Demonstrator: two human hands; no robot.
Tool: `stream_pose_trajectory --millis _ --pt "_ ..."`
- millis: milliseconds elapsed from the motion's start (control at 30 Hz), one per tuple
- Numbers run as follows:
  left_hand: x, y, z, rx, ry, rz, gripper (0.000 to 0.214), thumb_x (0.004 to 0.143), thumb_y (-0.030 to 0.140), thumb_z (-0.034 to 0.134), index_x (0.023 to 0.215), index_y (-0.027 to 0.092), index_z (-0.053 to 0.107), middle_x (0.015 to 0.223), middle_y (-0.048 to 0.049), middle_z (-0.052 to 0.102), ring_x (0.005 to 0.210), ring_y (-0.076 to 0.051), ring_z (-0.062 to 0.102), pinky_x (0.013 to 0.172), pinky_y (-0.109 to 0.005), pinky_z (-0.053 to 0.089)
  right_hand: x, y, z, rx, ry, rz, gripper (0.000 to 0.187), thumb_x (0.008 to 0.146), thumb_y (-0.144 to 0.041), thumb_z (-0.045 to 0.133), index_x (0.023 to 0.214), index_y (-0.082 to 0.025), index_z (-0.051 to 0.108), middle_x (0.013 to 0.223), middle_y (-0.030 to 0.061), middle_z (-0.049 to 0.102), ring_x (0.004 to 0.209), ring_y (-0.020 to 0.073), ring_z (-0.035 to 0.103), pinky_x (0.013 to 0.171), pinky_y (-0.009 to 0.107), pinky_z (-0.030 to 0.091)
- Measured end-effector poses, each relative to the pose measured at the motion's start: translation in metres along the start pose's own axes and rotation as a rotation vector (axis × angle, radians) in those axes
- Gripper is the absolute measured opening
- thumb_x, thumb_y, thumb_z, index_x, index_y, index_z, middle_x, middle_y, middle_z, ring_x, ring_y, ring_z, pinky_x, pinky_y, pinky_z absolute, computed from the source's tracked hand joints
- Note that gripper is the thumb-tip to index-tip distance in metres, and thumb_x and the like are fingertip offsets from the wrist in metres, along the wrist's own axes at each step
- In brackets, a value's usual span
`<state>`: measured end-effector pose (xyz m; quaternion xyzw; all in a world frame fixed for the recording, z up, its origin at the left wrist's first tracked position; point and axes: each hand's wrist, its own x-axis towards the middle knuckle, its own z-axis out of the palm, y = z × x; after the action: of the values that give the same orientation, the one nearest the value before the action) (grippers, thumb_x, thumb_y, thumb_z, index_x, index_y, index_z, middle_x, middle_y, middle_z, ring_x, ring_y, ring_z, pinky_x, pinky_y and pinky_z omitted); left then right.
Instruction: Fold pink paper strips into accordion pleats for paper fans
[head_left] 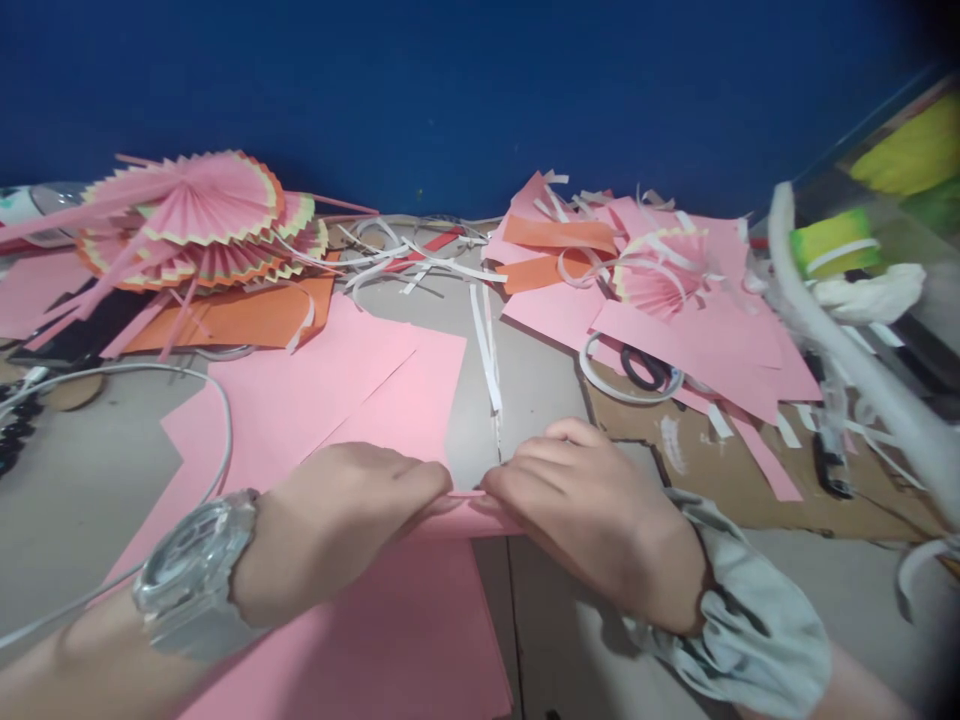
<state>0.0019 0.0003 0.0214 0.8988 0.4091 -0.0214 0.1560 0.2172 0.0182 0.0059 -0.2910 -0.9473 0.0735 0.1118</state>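
Observation:
Both hands meet at the middle of the view, gripping a piece of pink paper (465, 518) along a narrow folded edge. My left hand (352, 510) pinches the left part of that edge, and a clear watch (196, 565) is on its wrist. The right part of the edge is in the closed fingers of my right hand (589, 510), whose wrist wears a pale green scrunchie (750, 620). Most of the held paper is hidden behind the hands. Loose pink sheets (375, 640) lie below and to the left.
Pleated paper fans (202, 205) are piled at the back left beside an orange sheet (232, 315). Pink scraps (697, 345) and paper strips cover a cardboard piece (727, 490) at right. A white cable (225, 420) loops across the left. A blue partition (465, 100) closes the back.

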Motion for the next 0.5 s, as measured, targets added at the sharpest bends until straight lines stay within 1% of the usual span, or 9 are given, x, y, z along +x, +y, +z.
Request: stream_pose_trajectory --millis 100,233,300,400,500 --pt "-0.004 -0.012 0.002 0.086 0.034 -0.057 0.039 0.093 0.041 0.027 0.078 0.02 0.056 0.056 0.002 0.056 0.053 -0.015 0.055 0.051 -0.025 0.032 -0.001 0.008 -0.003 0.039 -0.015 0.053 0.026 0.091 -0.025 0.04 0.073 -0.017 0.055 0.06 -0.0015 0.056 0.061 0.0117 0.05 0.064 0.028 0.025" --pt "-0.006 -0.023 0.0 -0.025 0.016 -0.023 0.031 0.091 0.04 0.033 0.094 0.022 0.057 0.072 0.0007 0.065 0.064 -0.016 0.061 0.058 -0.025 0.038 -0.003 0.015 -0.008 0.059 -0.021 0.115 0.029 0.092 -0.029 0.039 0.071 -0.017 0.055 0.06 -0.001 0.058 0.061 0.0117 0.052 0.064 0.028 0.027" --pt "-0.005 -0.024 -0.002 -0.069 0.027 0.001 0.03 0.091 0.038 0.034 0.098 0.021 0.057 0.078 0.0 0.067 0.068 -0.015 0.062 0.062 -0.025 0.04 -0.004 0.017 -0.009 0.069 -0.013 0.126 0.03 0.092 -0.03 0.038 0.072 -0.017 0.056 0.06 -0.0005 0.058 0.061 0.012 0.053 0.065 0.028 0.027" --pt "-0.003 -0.024 -0.001 -0.092 0.052 -0.018 0.029 0.092 0.036 0.034 0.097 0.02 0.058 0.078 -0.0003 0.067 0.068 -0.015 0.062 0.063 -0.025 0.041 -0.005 0.02 -0.01 0.09 -0.023 0.141 0.03 0.093 -0.03 0.037 0.075 -0.017 0.057 0.062 0.0001 0.059 0.062 0.0124 0.054 0.065 0.029 0.028" --pt "-0.003 -0.023 0.002 -0.111 0.092 -0.055 0.027 0.092 0.034 0.035 0.097 0.021 0.058 0.077 -0.0005 0.067 0.069 -0.015 0.062 0.064 -0.026 0.042 -0.005 0.02 -0.009 0.017 -0.014 0.107 0.026 0.092 -0.027 0.039 0.077 -0.017 0.057 0.065 0.0003 0.06 0.065 0.0136 0.054 0.066 0.03 0.03"
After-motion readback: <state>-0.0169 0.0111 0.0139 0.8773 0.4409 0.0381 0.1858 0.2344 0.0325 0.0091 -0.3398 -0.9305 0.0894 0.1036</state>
